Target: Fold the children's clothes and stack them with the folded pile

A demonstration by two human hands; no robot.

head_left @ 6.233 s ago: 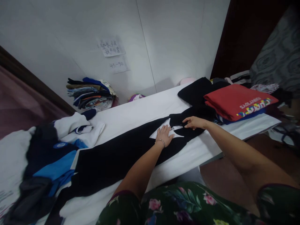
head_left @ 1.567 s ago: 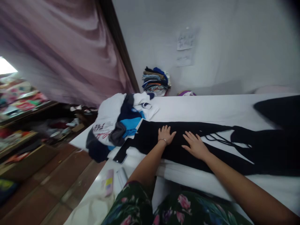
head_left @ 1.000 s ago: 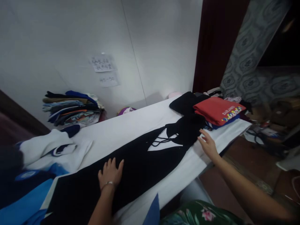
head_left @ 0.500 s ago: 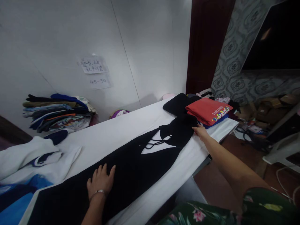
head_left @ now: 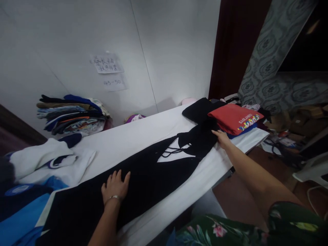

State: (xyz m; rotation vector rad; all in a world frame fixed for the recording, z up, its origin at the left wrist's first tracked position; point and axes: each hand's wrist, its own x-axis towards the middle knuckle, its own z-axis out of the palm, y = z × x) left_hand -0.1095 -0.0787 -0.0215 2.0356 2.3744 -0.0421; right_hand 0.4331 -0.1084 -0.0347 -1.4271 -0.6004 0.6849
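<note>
A long black dress [head_left: 143, 181] lies stretched along the white-covered table, its triangular opening crossed by thin black straps [head_left: 174, 150]. My left hand [head_left: 115, 186] rests flat on the dress's lower part, fingers spread, a bracelet at the wrist. At the far upper end, my right hand [head_left: 222, 138] pinches the near edge of the black cloth, though its thumb is partly hidden. Just beyond that hand sits a folded red garment [head_left: 232, 118] with a colourful print, on top of blue cloth. A folded black garment [head_left: 198, 110] lies beside it.
A tall stack of folded clothes [head_left: 74, 116] stands at the back left. White clothing [head_left: 48, 157] and blue clothing [head_left: 28, 215] lie heaped at the table's left. Paper notes [head_left: 110, 70] hang on the wall. A pale stool [head_left: 311, 174] and cardboard boxes [head_left: 304, 116] are at right.
The view has shifted slightly, so everything sits a little further right. Both hands keep nearly the same places on the black dress, which lies as before.
</note>
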